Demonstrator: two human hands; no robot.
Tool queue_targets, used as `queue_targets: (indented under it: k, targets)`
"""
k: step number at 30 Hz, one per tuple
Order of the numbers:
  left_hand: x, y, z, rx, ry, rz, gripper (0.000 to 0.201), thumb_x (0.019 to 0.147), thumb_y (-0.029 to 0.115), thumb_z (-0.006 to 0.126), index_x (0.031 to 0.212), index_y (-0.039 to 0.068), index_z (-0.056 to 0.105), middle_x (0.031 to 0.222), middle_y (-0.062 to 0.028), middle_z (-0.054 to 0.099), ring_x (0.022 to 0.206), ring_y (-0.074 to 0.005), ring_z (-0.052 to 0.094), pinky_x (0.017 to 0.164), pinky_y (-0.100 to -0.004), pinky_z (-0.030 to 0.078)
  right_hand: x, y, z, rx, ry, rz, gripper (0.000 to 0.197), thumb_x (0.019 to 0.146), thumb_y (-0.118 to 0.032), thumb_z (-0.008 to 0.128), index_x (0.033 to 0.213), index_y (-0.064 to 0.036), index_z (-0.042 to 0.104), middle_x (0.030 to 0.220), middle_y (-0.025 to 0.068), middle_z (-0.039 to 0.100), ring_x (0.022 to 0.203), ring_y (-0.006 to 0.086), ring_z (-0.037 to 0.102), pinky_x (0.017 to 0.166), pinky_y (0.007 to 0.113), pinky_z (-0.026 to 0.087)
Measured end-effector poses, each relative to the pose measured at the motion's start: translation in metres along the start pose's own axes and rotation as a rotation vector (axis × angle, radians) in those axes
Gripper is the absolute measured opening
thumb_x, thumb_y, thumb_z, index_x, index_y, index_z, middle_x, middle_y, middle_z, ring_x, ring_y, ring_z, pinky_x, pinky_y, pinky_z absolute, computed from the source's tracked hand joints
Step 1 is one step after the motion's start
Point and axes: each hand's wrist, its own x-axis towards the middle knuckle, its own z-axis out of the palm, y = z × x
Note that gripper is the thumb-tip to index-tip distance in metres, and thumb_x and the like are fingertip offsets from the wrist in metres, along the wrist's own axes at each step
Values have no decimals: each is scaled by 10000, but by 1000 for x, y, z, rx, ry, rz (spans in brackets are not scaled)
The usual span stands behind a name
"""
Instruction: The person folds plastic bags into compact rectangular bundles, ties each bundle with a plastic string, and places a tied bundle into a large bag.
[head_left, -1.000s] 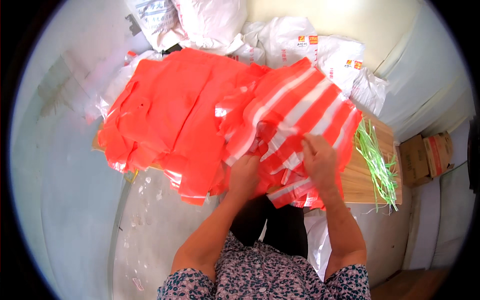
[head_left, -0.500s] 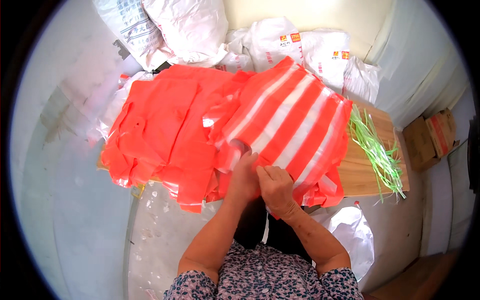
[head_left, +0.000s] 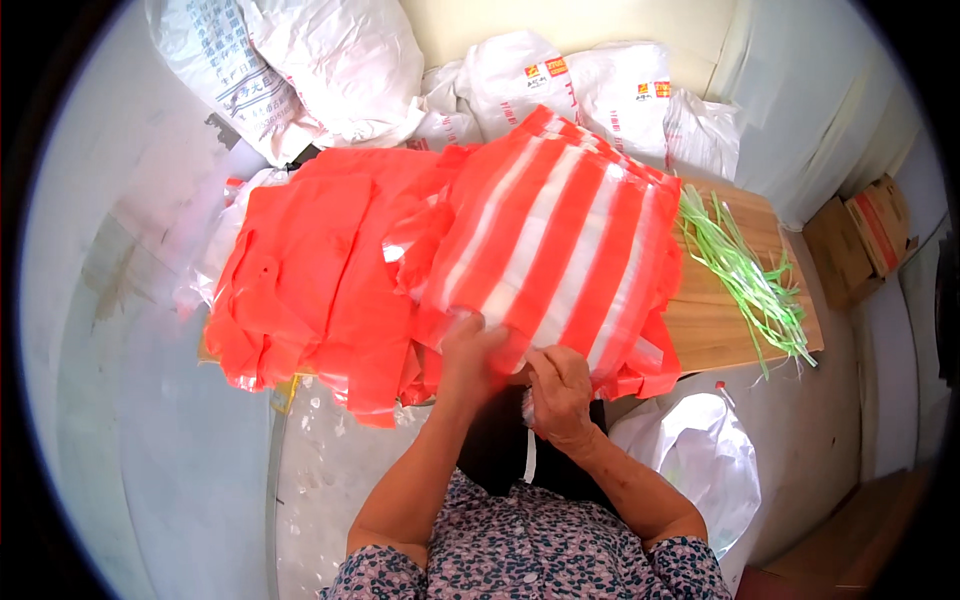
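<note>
A stack of red-and-white striped plastic bags (head_left: 545,230) lies in front of me, its near edge reaching the wooden tabletop's front. My left hand (head_left: 468,352) is at the near left corner of the top striped piece; motion smears its fingers, so its grip is unclear. Close beside it, my right hand (head_left: 560,392) has its fingers curled tightly on the near edge of the striped plastic. To the left rests a heap of plain red plastic bags (head_left: 295,250), folded and overlapping.
Green plastic strips (head_left: 745,275) lie on the right of the wooden tabletop (head_left: 715,335). Full white sacks (head_left: 520,85) line the back wall. A white bag (head_left: 700,455) sits on the floor at right, and cardboard boxes (head_left: 850,250) stand farther right.
My left hand has moved slightly left and down, drawing apart from the right hand. The right hand is a little lower. The view has shifted slightly.
</note>
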Motion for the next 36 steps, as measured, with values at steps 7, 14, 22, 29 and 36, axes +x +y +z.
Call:
queue_targets:
  k: [7, 14, 22, 29, 36]
  targets:
    - [-13, 4, 7, 288, 29, 145, 124, 782, 13, 594, 727, 39, 486, 772, -40, 504, 702, -126, 508, 631, -275, 447, 12, 1, -3, -162, 86, -207, 367, 737, -35, 607, 1103, -45, 600, 1135, 149, 542, 1070, 324, 517, 906, 471, 410]
    - [-29, 13, 27, 241, 3, 102, 58, 846, 34, 594, 901, 15, 596, 874, -74, 624, 787, -152, 608, 704, -274, 501, 38, -7, -27, -65, 81, -283, 246, 702, -30, 622, 946, -50, 650, 1007, 87, 600, 925, 280, 582, 860, 439, 442]
    - [-74, 32, 67, 353, -203, 209, 447, 883, 266, 626, 1224, 5, 502, 1123, -121, 596, 995, -243, 602, 765, -336, 527, 122, -10, -82, 185, 198, 141, 106, 814, -68, 630, 910, -24, 622, 819, 137, 577, 720, 227, 570, 621, 356, 443]
    - [-46, 20, 33, 1018, -66, 800, 400, 886, -4, 573, 1277, 2, 488, 1144, -81, 604, 1046, -144, 571, 865, -264, 477, 227, -27, -148, 119, 175, 144, 123, 838, -88, 590, 775, 18, 593, 608, 130, 506, 567, 166, 456, 551, 324, 411]
    - [-61, 83, 77, 832, 110, 1065, 654, 859, 0, 608, 1423, 10, 277, 1425, -154, 360, 1289, -239, 381, 1014, -375, 375, 280, -62, -194, 142, 194, 240, 158, 845, -140, 584, 790, 1, 630, 608, 32, 511, 555, 123, 466, 542, 303, 424]
